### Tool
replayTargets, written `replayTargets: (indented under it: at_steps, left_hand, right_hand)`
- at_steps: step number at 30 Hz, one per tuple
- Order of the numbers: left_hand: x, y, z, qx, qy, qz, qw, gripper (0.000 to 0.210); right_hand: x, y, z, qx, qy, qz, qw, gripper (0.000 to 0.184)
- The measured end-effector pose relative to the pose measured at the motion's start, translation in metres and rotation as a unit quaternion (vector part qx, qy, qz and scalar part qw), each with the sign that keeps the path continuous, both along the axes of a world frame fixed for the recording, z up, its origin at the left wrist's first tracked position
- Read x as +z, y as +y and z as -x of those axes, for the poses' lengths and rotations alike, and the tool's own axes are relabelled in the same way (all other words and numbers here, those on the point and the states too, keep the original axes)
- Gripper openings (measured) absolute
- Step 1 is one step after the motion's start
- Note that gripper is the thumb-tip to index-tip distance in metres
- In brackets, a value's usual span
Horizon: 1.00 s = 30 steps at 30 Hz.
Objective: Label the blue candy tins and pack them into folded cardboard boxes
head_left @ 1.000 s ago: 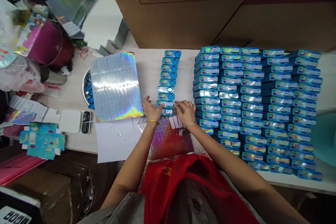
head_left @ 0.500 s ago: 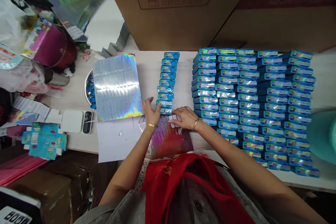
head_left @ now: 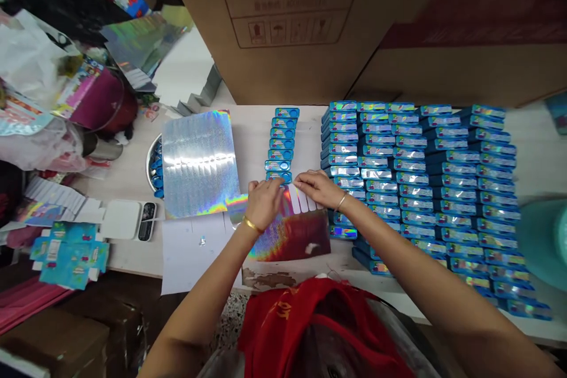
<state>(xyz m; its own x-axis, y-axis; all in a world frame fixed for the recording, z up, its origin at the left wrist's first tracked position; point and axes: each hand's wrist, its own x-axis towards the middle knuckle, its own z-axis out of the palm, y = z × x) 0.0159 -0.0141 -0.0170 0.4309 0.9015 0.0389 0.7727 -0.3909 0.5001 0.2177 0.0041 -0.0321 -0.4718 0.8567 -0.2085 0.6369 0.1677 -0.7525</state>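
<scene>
My left hand (head_left: 264, 204) is closed, its fingertips together at the near end of a column of blue flat cases (head_left: 281, 144). What they pinch is hidden. My right hand (head_left: 319, 190) lies just to the right, thumb and fingers pressed together by the top edge of a shiny holographic sticker sheet (head_left: 290, 235). Anything in that pinch is too small to name. White strips (head_left: 303, 199) show on the sheet below my right fingers. The sheet lies flat on the table, partly under my left hand and wrist.
Several rows of stacked blue cases (head_left: 411, 180) fill the right side. A larger silvery sheet (head_left: 199, 159) lies left over white paper (head_left: 190, 260), beside a metal bowl (head_left: 149, 159) of small blue pieces. Cardboard boxes (head_left: 287, 74) stand behind; a teal basin (head_left: 543, 242) is far right.
My view has tipped upward. My left hand has closed and moved right, covering the nearest cases. My right fingers have drawn into a pinch, and more white strips show on the sheet.
</scene>
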Motion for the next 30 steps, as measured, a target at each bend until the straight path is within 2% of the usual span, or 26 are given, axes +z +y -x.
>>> replayTargets:
  at_steps: [4,7,10,13,15,17,19,21,23,25,28,30]
  left_hand:
    - [-0.022,0.030,-0.007,-0.023,0.045,-0.033,0.998,0.018]
    - [-0.039,0.030,-0.007,-0.050,0.056,-0.031,0.997,0.022]
    - [-0.048,0.020,-0.005,-0.065,0.041,-0.022,0.997,0.025]
    - [-0.043,0.003,-0.004,-0.049,0.005,-0.018,0.999,0.019]
    - [-0.031,-0.011,-0.003,-0.051,-0.048,0.003,0.998,0.012]
    - [-0.013,-0.023,-0.003,-0.044,-0.146,0.049,0.987,0.007]
    - [0.003,-0.029,-0.004,0.039,-0.271,0.101,0.956,0.009]
    - [0.011,-0.025,-0.009,0.181,-0.382,0.142,0.895,0.014]
    - [0.009,-0.013,-0.017,0.293,-0.456,0.173,0.822,0.022]
    - [-0.002,0.001,-0.026,0.342,-0.496,0.198,0.773,0.028]
    - [-0.024,0.012,-0.036,0.367,-0.512,0.213,0.747,0.031]
    - [-0.036,0.012,-0.039,0.373,-0.498,0.204,0.756,0.030]
  right_hand:
    - [-0.023,0.022,0.001,-0.035,-0.062,0.022,0.997,0.026]
    - [-0.038,0.020,0.003,-0.056,-0.071,0.037,0.995,0.024]
    - [-0.046,0.012,0.003,-0.066,-0.069,0.048,0.994,0.025]
    - [-0.047,0.007,0.002,-0.066,-0.083,0.045,0.993,0.025]
    - [-0.046,0.004,0.002,-0.047,-0.103,0.018,0.993,0.024]
    - [-0.045,0.000,0.001,-0.021,-0.120,-0.014,0.992,0.025]
    - [-0.043,-0.005,0.001,-0.006,-0.123,-0.037,0.992,0.026]
    - [-0.039,-0.012,0.000,-0.024,-0.111,-0.044,0.993,0.028]
    - [-0.035,-0.020,0.000,-0.067,-0.081,-0.032,0.994,0.032]
    - [-0.032,-0.026,0.001,-0.116,-0.026,-0.002,0.993,0.037]
    - [-0.032,-0.031,0.006,-0.174,0.077,0.049,0.980,0.042]
    - [-0.036,-0.032,0.012,-0.218,0.116,0.075,0.966,0.042]
